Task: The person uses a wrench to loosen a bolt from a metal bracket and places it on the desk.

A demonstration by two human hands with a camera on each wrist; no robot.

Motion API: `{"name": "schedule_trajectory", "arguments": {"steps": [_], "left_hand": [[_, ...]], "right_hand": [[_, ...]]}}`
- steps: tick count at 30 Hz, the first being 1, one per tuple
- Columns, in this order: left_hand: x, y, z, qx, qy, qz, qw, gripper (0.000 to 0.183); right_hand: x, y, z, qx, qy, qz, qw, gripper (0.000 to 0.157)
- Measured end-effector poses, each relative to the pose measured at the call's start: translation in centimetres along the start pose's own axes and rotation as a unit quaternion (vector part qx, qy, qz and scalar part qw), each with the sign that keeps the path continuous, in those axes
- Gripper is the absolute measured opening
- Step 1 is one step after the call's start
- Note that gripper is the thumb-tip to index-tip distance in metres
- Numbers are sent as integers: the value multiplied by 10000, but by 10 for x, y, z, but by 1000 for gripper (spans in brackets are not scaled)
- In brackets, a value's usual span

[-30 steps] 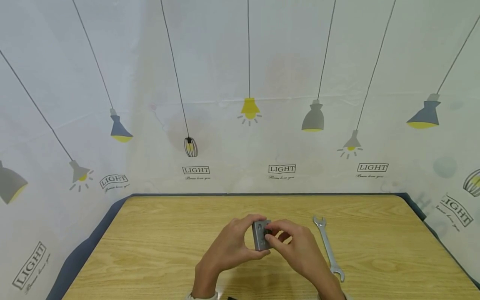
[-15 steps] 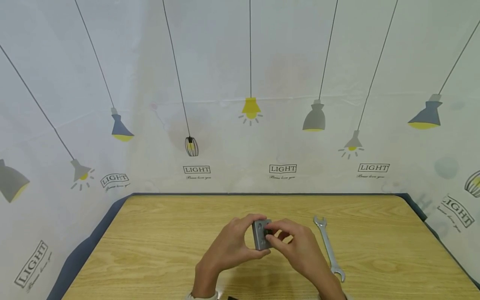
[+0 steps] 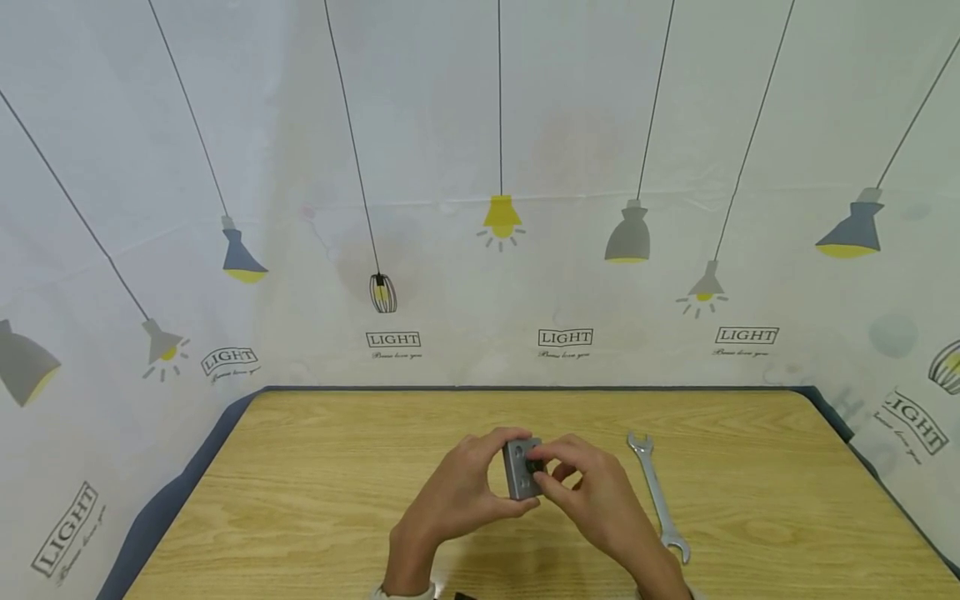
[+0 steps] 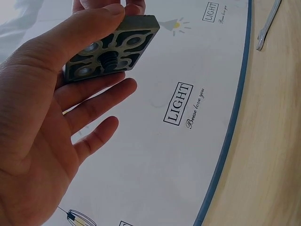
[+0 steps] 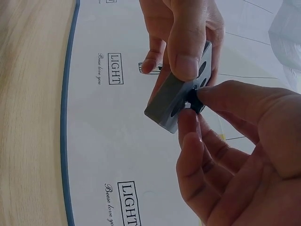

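Above the table, my left hand (image 3: 461,492) grips a square grey metal plate (image 3: 517,485) between thumb and fingers. Round holes sit near the plate's corners. My right hand (image 3: 600,496) pinches the dark head of a bolt (image 5: 192,98) at the middle of the plate's right-facing side. On the other, ribbed side, the left wrist view shows the bolt's threaded end (image 4: 108,60) in the plate's centre. Fingertips partly cover the bolt head. To the right of my right hand, a silver open-end wrench (image 3: 656,496) lies on the table.
The wooden table (image 3: 315,467) has a dark blue border along its back and sides. A pale wall covering (image 3: 450,283) printed with lamps stands behind and on both sides. A small black object (image 3: 465,596) peeks in at the bottom edge.
My right fingertips have shifted slightly around the bolt head, and a little more of it shows. The plate has tilted very slightly in my left hand. The wrench has stayed put.
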State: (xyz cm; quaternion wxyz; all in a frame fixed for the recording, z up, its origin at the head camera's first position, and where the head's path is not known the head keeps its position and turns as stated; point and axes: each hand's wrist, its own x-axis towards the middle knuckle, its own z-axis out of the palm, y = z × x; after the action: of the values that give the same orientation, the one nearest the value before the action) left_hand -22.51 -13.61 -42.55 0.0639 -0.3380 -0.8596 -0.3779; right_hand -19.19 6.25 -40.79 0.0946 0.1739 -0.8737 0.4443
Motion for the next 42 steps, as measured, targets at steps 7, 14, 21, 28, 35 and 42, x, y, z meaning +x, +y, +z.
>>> {"name": "schedule_trajectory", "arguments": {"steps": [7,14,21,28,35,42], "left_hand": [[0,1,0,87,32,-64,9999,68],[0,0,0,81,67,-4,9999,68],[-1,-1,0,52,106,39,9999,68],[0,0,0,17,79,-5,10000,68],[0,1,1,-83,-19,-47,10000,68],[0,2,1,-5,-5,-7,10000,68]], "right_hand": [[0,0,0,94,-50,-58,9999,22],[0,4,-1,187,-86,-263,9994,22],[0,2,0,282,94,89,9995,30],[3,-2,1,249,253,732,9967,20],[3,0,3,164,154,643,9977,10],[3,1,4,118,275,582,9979,8]]}}
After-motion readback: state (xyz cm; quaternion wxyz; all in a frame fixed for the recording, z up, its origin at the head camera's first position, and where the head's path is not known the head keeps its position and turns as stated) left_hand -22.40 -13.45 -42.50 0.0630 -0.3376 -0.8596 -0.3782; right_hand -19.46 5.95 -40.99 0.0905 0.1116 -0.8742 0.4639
